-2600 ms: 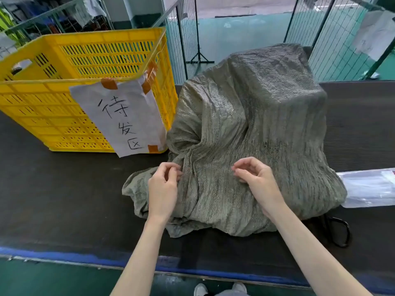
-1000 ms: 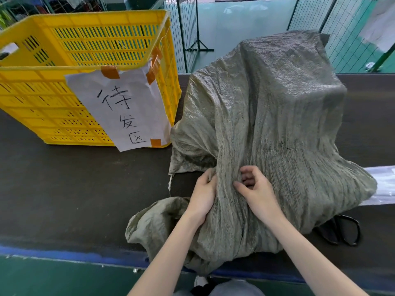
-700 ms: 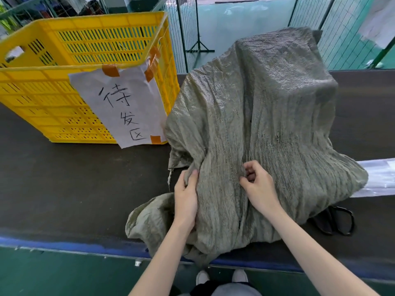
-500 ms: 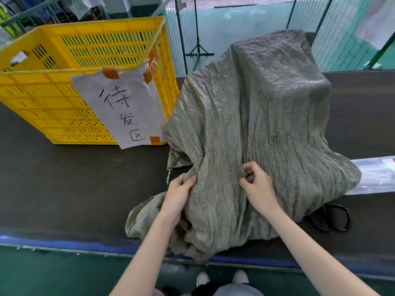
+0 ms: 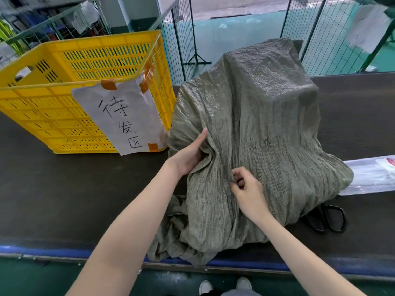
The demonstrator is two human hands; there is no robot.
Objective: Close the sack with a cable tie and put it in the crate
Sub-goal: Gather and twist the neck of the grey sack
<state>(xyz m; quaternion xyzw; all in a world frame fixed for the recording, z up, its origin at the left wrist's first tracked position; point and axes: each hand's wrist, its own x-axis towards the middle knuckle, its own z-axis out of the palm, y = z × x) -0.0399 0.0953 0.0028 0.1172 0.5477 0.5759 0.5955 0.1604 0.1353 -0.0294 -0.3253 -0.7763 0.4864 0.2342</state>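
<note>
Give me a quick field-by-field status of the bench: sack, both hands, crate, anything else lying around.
sack: grey-green woven, bulky, on the dark table right of the crate, loose end hanging over the near edge
cable tie: none visible on the sack
left hand: gripping a fold on the sack's left side
right hand: pinching fabric at the front
crate: yellow, slotted, touching the sack; handwritten paper sign taped on
scissors: black, partly under the sack's right edge
plastic bag: clear, far right
</note>
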